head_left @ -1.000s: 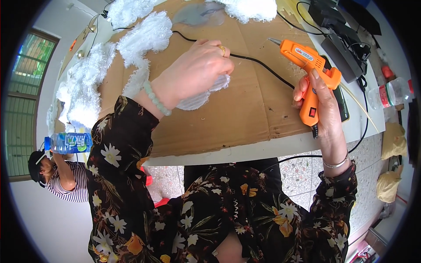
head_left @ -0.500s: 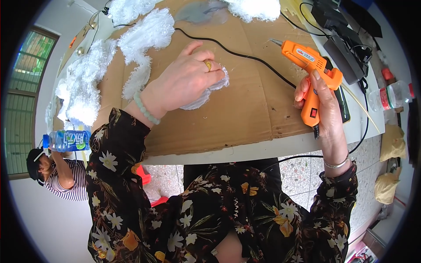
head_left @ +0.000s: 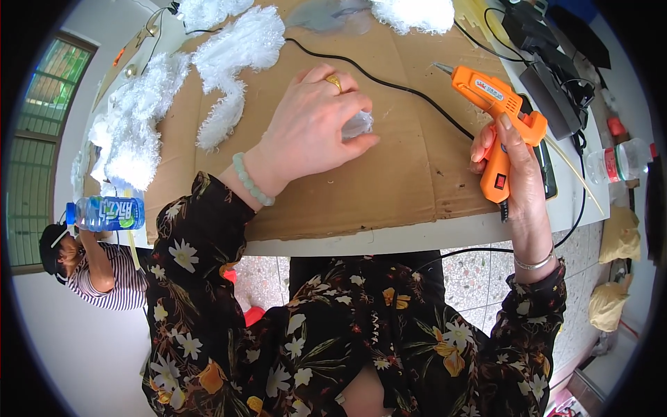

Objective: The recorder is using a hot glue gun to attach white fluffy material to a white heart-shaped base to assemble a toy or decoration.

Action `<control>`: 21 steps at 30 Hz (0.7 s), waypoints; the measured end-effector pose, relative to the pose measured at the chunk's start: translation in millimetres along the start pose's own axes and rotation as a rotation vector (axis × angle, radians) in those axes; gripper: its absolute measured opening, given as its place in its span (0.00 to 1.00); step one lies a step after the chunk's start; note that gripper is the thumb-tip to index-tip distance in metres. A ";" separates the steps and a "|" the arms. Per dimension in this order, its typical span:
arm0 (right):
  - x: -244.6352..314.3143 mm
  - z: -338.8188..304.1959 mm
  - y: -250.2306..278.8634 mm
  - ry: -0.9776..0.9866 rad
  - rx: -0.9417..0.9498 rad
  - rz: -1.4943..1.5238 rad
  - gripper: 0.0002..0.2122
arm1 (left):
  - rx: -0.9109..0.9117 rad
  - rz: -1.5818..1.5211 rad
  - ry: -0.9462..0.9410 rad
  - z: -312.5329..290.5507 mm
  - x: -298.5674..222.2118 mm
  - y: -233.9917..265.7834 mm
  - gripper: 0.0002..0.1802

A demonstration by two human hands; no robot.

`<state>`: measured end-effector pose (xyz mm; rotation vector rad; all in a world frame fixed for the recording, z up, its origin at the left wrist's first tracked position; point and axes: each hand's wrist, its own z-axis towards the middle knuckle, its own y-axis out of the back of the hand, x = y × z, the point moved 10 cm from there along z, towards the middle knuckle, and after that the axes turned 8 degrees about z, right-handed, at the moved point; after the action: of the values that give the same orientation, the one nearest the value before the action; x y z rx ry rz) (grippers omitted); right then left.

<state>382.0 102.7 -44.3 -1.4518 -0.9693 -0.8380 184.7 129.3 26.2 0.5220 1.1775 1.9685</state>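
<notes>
My left hand (head_left: 313,121) is over the middle of the cardboard (head_left: 389,174), its fingers and thumb curved round a small whitish, thin piece of material (head_left: 358,124). Only one end of that piece shows between thumb and forefinger; the palm hides the rest. To the right, my right hand (head_left: 517,163) is wrapped round the handle of an orange hot glue gun (head_left: 486,90). Its metal nozzle points to the upper left, away from the left hand. A black cord leaves the bottom of the handle.
Fluffy white fabric (head_left: 139,125) lies at the left, with more tufts (head_left: 417,14) at the far edge. A black cable (head_left: 389,88) crosses the cardboard. Black adapters (head_left: 549,90) and a clear bottle (head_left: 618,161) are at right. A blue-labelled bottle (head_left: 108,213) stands near a person in stripes (head_left: 111,278).
My left hand has turned and its thumb has come into view. The whitish piece, which stuck out below the palm, is now mostly gathered inside the fingers. The glue gun stays nearly in place.
</notes>
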 end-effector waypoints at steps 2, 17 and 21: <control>0.7 -1.0 -0.9 0.002 0.009 0.000 0.16 | -0.002 0.086 0.004 -2.2 -2.8 -4.1 0.05; 11.0 -0.5 -29.2 0.038 0.050 -0.072 0.17 | -0.066 0.014 0.094 -10.8 0.7 -1.9 0.08; 9.1 4.0 -48.5 0.022 0.032 -0.049 0.16 | -0.027 0.116 -0.020 -13.0 -12.7 -4.0 0.07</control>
<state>341.3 108.6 -16.7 -1.3938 -1.0008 -0.8694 185.5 113.2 16.8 0.6066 1.1293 2.0695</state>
